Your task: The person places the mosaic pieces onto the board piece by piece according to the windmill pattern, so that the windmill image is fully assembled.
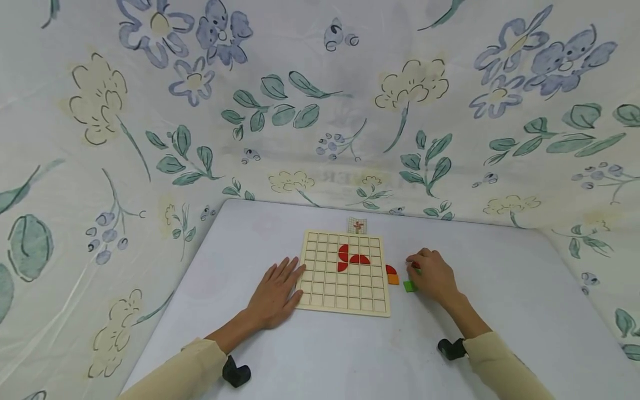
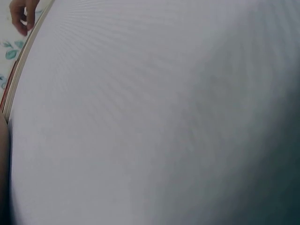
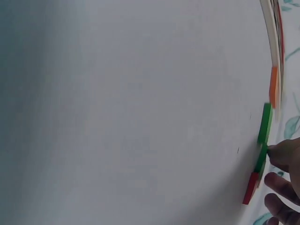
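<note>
A square wooden grid board (image 1: 320, 289) lies on the table with several red rounded pieces (image 1: 343, 253) in its upper middle cells. My left hand (image 1: 277, 291) rests flat along the board's left edge, fingers extended and fingertips at its rim. Right of the board, my right hand (image 1: 434, 276) reaches down over small pieces with bent fingers. In the right wrist view its thumb touches a green piece (image 3: 261, 157), and other fingertips are close to a red piece (image 3: 250, 188). I cannot tell whether it pinches one. Another green piece (image 1: 409, 286) lies beside the hand.
An orange square (image 1: 393, 279) and a red rounded piece (image 1: 390, 270) lie by the board's right edge. A small card with a red figure (image 1: 357, 225) sits behind the board. Floral-patterned cloth (image 1: 320, 139) rises beyond the table's far edge.
</note>
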{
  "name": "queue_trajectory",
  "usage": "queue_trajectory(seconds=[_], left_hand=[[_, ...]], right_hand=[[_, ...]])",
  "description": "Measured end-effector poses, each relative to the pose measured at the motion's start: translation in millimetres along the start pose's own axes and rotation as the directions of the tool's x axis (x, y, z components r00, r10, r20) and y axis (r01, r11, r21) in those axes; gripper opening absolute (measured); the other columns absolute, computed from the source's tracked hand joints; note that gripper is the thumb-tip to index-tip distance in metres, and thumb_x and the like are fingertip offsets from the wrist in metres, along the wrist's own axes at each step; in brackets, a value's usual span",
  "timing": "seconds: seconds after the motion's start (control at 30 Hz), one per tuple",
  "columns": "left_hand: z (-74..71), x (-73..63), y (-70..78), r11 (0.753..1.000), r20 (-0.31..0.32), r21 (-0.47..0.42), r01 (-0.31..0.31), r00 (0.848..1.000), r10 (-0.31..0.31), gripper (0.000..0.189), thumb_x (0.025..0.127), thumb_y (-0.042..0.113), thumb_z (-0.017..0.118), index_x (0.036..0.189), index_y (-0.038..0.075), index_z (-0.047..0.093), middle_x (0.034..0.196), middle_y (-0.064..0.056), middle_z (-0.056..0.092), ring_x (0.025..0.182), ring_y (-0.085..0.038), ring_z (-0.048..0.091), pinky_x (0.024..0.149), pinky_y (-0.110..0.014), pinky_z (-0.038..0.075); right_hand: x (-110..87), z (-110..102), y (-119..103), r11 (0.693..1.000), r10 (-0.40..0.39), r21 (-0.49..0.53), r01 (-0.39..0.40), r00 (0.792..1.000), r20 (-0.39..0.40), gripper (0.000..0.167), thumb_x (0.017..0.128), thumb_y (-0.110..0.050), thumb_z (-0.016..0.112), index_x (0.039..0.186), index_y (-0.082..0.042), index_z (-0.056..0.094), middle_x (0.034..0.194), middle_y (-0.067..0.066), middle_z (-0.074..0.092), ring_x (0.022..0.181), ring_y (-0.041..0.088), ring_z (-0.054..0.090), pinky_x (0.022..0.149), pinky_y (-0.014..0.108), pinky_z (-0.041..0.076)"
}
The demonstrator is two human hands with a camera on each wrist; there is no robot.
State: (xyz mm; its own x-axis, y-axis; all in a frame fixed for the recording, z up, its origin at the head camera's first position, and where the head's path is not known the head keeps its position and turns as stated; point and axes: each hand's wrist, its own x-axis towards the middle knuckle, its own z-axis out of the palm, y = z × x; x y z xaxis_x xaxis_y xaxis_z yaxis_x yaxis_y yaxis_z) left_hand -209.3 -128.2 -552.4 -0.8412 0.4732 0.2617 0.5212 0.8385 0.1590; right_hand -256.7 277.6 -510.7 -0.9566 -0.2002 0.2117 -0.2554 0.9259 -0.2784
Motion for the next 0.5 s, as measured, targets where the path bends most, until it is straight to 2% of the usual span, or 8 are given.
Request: queue_trajectory(seconds=[0.27, 0.5], left_hand=[[-3.1, -0.2, 0.9, 1.000, 0.012, -0.009, 0.005, 1.000, -0.005, 0.060, 0.102, 0.040, 0.041, 0.154, 0.011, 0.034, 0.159, -0.012, 0.026, 0.147, -0.032, 0.019, 0.115, -0.052, 0.018], [-1.9, 0.0, 1.8, 1.000, 0.001, -0.029, 0.003, 1.000, -0.003, 0.060, 0.102, 0.039, 0.042, 0.154, 0.011, 0.035, 0.159, -0.013, 0.027, 0.146, -0.033, 0.020, 0.115, -0.052, 0.018]], right_hand=[[-1.7, -6, 10, 0.999, 0.020, -0.028, -0.019, 0.999, 0.042, 0.020, 0.085, -0.012, 0.075, 0.103, -0.003, 0.075, 0.095, 0.012, 0.062, 0.083, 0.028, 0.054, 0.067, 0.041, 0.053], [0.7, -16, 6, 0.995, 0.091, 0.015, -0.094, 0.988, 0.124, 0.017, 0.087, -0.011, 0.073, 0.103, -0.005, 0.075, 0.102, 0.016, 0.064, 0.091, 0.033, 0.060, 0.076, 0.050, 0.055]])
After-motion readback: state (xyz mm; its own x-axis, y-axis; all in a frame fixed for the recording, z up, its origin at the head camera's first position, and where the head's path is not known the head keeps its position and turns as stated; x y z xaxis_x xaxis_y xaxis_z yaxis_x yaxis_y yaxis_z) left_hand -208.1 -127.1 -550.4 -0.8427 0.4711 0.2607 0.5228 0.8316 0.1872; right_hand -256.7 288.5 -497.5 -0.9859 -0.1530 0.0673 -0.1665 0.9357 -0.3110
